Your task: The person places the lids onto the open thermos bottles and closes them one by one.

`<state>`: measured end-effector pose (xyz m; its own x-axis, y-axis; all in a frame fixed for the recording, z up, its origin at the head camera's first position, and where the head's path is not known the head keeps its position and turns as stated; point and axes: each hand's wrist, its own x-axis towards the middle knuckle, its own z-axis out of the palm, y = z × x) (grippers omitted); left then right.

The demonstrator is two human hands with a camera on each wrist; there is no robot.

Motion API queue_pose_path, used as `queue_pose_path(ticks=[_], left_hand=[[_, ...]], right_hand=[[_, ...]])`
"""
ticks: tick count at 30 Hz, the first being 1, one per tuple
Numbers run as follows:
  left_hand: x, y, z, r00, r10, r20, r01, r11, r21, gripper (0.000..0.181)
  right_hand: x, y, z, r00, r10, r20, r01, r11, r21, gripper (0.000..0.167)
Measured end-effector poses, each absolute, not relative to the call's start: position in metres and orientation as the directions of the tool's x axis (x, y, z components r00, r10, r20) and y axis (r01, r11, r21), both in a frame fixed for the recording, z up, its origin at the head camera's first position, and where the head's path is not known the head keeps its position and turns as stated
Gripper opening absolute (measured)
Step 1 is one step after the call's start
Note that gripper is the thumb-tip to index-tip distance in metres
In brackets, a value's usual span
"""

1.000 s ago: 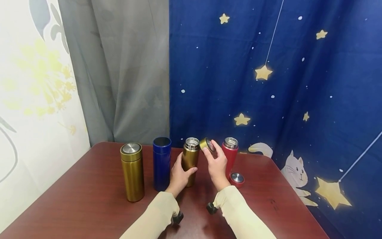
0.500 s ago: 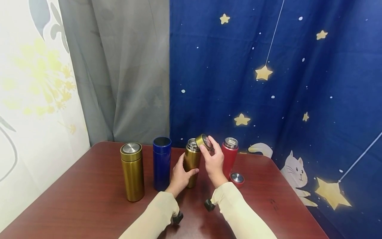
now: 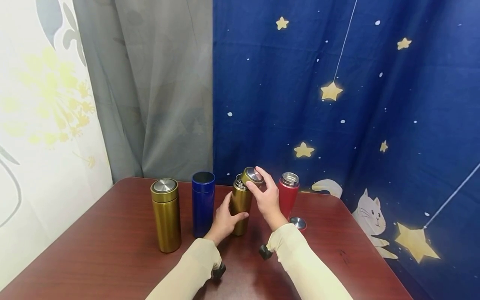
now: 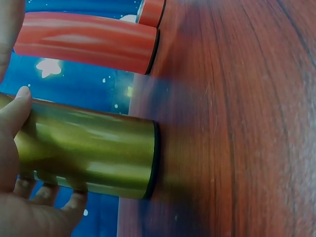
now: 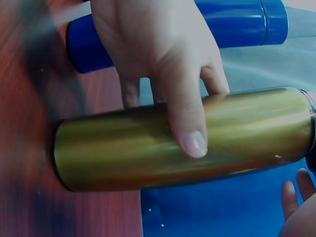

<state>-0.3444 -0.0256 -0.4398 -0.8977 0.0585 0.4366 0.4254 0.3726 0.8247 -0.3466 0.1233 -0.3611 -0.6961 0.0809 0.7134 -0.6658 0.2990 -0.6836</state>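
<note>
My left hand [image 3: 223, 222] grips a gold vacuum flask [image 3: 240, 204] around its body. The flask stands upright on the table, its steel mouth partly showing. In the right wrist view, the left thumb lies across the flask body [image 5: 247, 133]. My right hand [image 3: 268, 201] pinches a gold lid [image 3: 252, 175] with a steel top between thumb and fingers. That lid is tilted over the right part of the flask's mouth; whether it touches the rim I cannot tell. The left wrist view shows the flask's black base [image 4: 154, 160] at the tabletop.
A second gold flask [image 3: 166, 221], lid on, and a blue flask [image 3: 203, 208] stand on the left. Behind my right hand is a lidless red flask [image 3: 288, 193]. Its red lid [image 3: 298, 223] lies near my right wrist on the dark red table [image 3: 93, 246]. Curtains hang behind.
My right hand has brought the gold lid leftward, from beside the flask to over its mouth, and turned it less steeply. My left hand keeps its grip; the flask shifted slightly.
</note>
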Motion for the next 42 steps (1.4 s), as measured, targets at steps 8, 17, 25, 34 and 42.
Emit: queue_pose_path(ticks=[8,17,25,34,42], left_hand=[[-0.347,-0.031,-0.442,-0.894,0.104,0.437,0.442,0.367,0.818,0.086],[-0.351,-0.034,-0.438,-0.881,0.17,0.441,0.472,0.326,0.819,0.086],[-0.353,-0.04,-0.435,-0.885,0.242,0.399,0.459,0.297,0.837,0.084],[-0.354,-0.044,-0.433,-0.88,0.265,0.394,0.463,0.3,0.834,0.083],[-0.351,-0.036,-0.438,-0.87,0.199,0.451,0.493,0.33,0.805,0.081]], right_hand=[[-0.353,0.126,-0.352,-0.735,-0.033,0.677,-0.646,0.34,-0.684,0.054],[-0.339,0.124,-0.333,-0.76,-0.183,0.624,-0.642,0.363,-0.675,0.05],[-0.34,0.132,-0.325,-0.772,-0.305,0.557,-0.635,0.337,-0.696,0.047],[-0.36,0.139,-0.338,-0.759,-0.301,0.577,-0.644,0.47,-0.603,0.052],[-0.355,0.13,-0.344,-0.726,-0.199,0.658,-0.622,0.597,-0.506,0.052]])
